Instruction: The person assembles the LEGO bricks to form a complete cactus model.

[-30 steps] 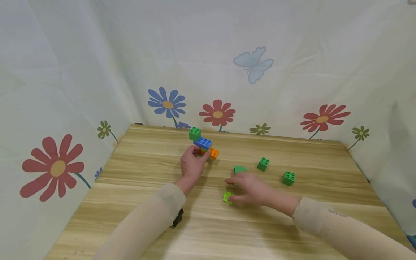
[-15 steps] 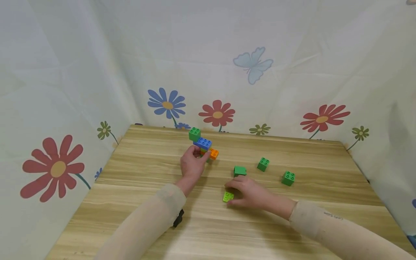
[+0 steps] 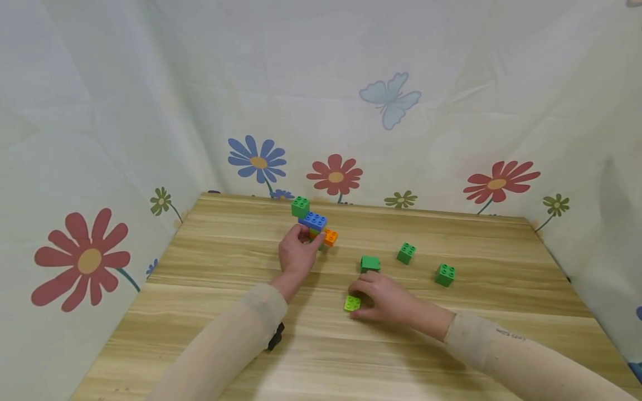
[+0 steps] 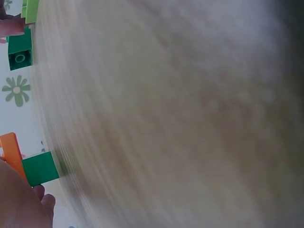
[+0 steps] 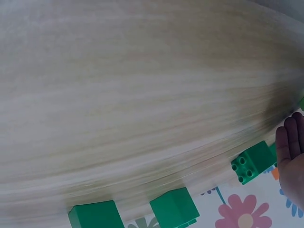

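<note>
My left hand (image 3: 297,250) grips the lower part of a built stack of toy building bricks at the table's back left. On top of the stack is a green brick (image 3: 300,207), overhanging the back left end of a blue brick (image 3: 315,221). An orange brick (image 3: 331,237) juts out to the right lower down, above a green base brick (image 4: 40,168). My right hand (image 3: 383,298) has thumb and fingers curled round a small lime brick (image 3: 352,303) on the table. Its fingertips are partly hidden. Just behind those fingers lies a green brick (image 3: 370,264) on its side.
Two more green bricks, one nearer the back (image 3: 407,253) and one farther right (image 3: 445,275), stand studs up on the wooden table (image 3: 321,362). A black object (image 3: 275,337) shows beside the left sleeve. A flower-printed curtain (image 3: 426,139) hangs behind the table.
My right hand has drawn slightly toward me, and its thumb and fingers have closed in round the lime brick. The left hand and stack have stayed in place.
</note>
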`<state>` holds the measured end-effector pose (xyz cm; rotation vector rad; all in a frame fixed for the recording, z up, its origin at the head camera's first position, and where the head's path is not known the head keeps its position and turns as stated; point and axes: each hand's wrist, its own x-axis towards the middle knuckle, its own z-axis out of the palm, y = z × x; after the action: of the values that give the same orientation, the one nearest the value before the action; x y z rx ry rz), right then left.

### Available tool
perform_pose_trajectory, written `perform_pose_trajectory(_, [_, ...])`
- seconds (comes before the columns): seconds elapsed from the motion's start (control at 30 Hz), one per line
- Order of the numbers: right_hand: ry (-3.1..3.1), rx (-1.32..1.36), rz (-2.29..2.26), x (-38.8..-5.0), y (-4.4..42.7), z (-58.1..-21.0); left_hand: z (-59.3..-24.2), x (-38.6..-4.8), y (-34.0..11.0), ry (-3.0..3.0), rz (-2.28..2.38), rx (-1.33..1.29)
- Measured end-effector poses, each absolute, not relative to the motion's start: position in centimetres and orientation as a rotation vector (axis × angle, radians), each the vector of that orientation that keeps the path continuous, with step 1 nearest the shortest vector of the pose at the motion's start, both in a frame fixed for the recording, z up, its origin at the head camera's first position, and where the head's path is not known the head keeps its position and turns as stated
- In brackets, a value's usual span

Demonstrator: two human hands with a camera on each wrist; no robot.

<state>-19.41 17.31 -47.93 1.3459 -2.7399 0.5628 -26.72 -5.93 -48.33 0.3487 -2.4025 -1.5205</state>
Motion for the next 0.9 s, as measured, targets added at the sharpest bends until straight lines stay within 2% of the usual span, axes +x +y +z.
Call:
perform_pose_trajectory(0.4, [-2.719,1.371,0.671,-19.6,17.3,-48.0,-48.3,-26.7,-6.0,-2.4,-1.506,0.325])
perform_pose_trajectory(0.9, [-2.738,1.147,1.047,-22.5,16.0,-44.9,-48.2,-26.8,-6.2,-2.416,-1.512,0.338])
